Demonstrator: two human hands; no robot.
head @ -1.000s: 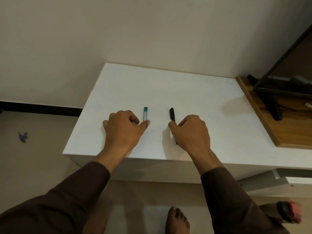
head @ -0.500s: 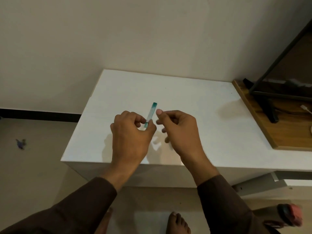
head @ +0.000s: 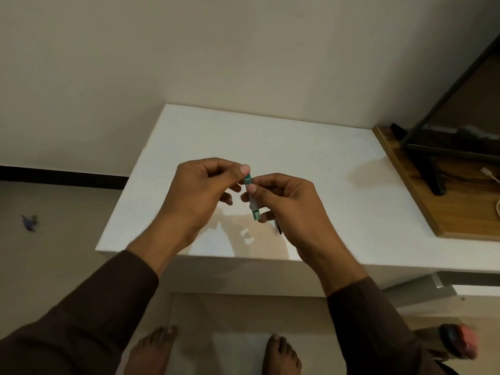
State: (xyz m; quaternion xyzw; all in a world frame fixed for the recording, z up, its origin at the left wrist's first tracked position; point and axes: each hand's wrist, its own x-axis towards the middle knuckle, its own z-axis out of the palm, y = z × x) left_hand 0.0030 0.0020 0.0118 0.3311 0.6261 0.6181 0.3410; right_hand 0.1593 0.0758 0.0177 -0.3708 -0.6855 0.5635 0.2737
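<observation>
A slim teal case is held in the air just above the white table, near its front edge. My left hand pinches the case's upper end between thumb and fingers. My right hand pinches it lower down, its thumb on the case's face and its fingers curled behind. The middle of the case is hidden by my right thumb. A thin black pen tip pokes out below my right hand; I cannot tell whether that hand holds it or it lies on the table.
A wooden board lies against the table's right side, carrying a black screen stand and a white cable. A wall runs close behind the table. On the floor are a purple scrap, my bare feet and a red-and-black object.
Both hands rose from the table. My left hand lifted the teal case, then my right hand came over and pinched it too. The black pen no longer lies in the open on the table.
</observation>
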